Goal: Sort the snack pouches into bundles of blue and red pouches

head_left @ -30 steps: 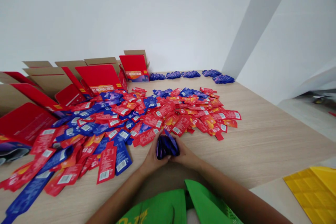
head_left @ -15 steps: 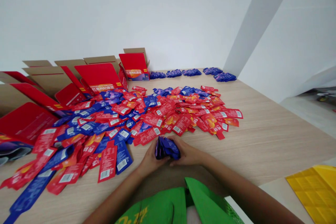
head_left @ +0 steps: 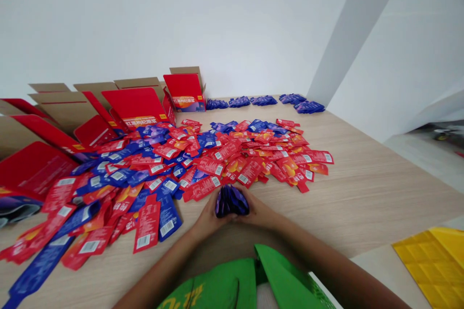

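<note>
A bundle of dark blue sachets [head_left: 232, 201] stands on edge between my two hands, close to the table's front edge. My left hand [head_left: 210, 215] is wrapped round its left side, and my right hand [head_left: 256, 210] closes on its right side. Just beyond my hands spreads a loose heap of red sachets [head_left: 250, 171] and blue sachets [head_left: 168, 219], reaching far to the left. Several blue sachet bundles [head_left: 264, 100] lie in a row along the back of the table.
Open red cartons [head_left: 136, 106] with raised flaps line the back left, one carton [head_left: 184, 94] standing nearest the row of bundles. The wooden table [head_left: 362, 174] meets a white wall behind. Something yellow and quilted [head_left: 431, 260] is at the lower right.
The held sachets now stand more upright and evenly fanned, with their edges facing up; before, they leaned to the right. Both hands remain around them.
</note>
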Available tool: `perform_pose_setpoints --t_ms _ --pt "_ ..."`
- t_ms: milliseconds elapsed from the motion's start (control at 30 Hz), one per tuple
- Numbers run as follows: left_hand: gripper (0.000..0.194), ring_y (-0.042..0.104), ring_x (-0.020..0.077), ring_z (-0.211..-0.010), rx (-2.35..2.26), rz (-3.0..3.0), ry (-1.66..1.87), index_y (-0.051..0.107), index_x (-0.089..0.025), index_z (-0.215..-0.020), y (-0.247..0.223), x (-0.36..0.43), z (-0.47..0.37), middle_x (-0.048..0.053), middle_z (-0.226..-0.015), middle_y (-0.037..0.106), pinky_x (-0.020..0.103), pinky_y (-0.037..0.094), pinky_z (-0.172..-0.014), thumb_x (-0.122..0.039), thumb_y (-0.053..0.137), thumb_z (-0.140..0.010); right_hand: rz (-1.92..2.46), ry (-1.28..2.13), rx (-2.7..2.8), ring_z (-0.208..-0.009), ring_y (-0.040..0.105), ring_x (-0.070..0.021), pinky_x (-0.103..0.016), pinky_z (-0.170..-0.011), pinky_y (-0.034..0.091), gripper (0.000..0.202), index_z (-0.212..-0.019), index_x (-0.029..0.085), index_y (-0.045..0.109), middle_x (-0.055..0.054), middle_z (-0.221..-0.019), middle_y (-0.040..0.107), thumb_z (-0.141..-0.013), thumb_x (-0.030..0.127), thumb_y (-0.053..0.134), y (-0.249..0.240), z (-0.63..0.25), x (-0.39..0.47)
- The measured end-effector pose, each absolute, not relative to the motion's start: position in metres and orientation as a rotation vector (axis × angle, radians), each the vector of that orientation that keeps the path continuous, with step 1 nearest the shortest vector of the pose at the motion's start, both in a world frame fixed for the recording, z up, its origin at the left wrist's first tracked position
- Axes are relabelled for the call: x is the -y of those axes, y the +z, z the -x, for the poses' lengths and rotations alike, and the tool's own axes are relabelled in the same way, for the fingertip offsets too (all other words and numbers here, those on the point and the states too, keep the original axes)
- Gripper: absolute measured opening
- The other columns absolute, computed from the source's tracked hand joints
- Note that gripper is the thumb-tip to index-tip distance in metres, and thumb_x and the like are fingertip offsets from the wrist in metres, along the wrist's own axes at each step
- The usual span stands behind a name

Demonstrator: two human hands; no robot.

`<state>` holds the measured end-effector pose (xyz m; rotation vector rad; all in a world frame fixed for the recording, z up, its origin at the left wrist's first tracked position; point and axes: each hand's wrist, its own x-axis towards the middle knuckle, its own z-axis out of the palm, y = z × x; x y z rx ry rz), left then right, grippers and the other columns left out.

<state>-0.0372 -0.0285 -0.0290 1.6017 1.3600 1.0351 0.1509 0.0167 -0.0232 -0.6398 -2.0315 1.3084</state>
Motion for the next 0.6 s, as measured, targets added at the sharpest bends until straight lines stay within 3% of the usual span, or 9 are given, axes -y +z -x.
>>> perform_pose_setpoints --t_ms 133,300,467,600 --pt "0.078 0.047 0.0321 -0.121 -1.33 -1.549 1.016 0.041 -0.016 -0.13 -0.025 0.03 0.034 0.012 -0.129 0.054 0.043 0.035 -0.104 -0.032 0.075 -0.062 0.633 1.379 2.005 -0.123 0.044 -0.0261 -0.043 -0.103 0.033 0.081 -0.134 0.021 0.029 -0.014 -0.133 0.044 -0.066 0.026 0.073 -0.021 -0.152 -0.014" --pt "0.077 0.047 0.0302 -0.122 -1.322 -1.268 1.092 0.048 -0.016 -0.125 -0.015 0.02 0.024 0.01 -0.125 0.058 0.043 0.033 -0.106 -0.033 0.079 -0.056 0.766 1.503 1.885 -0.116 0.048 -0.0257 -0.044 -0.101 0.035 0.079 -0.129 0.02 0.036 -0.009 -0.123 0.053 -0.061 0.024 0.076 -0.017 -0.146 -0.022" --pt "0.049 0.065 0.0256 -0.092 -1.149 -0.801 0.997 0.061 -0.014 -0.105 0.008 0.01 0.022 0.01 -0.099 0.071 0.038 0.05 -0.085 -0.03 0.076 -0.061 0.927 1.808 1.485 -0.1 0.058 -0.0218 -0.04 -0.092 0.043 0.066 -0.112 0.02 0.049 -0.002 -0.101 0.063 -0.053 0.027 0.079 0.002 -0.132 -0.027" --pt "0.03 0.068 0.0193 -0.068 -1.115 -0.608 0.905 0.066 -0.011 -0.09 0.025 0.005 0.025 0.009 -0.08 0.072 0.031 0.054 -0.068 -0.023 0.074 -0.064 1.024 2.048 1.255 -0.073 0.062 -0.0157 -0.03 -0.071 0.049 0.05 -0.101 0.02 0.055 0.001 -0.081 0.066 -0.055 0.026 0.075 0.027 -0.127 -0.023"
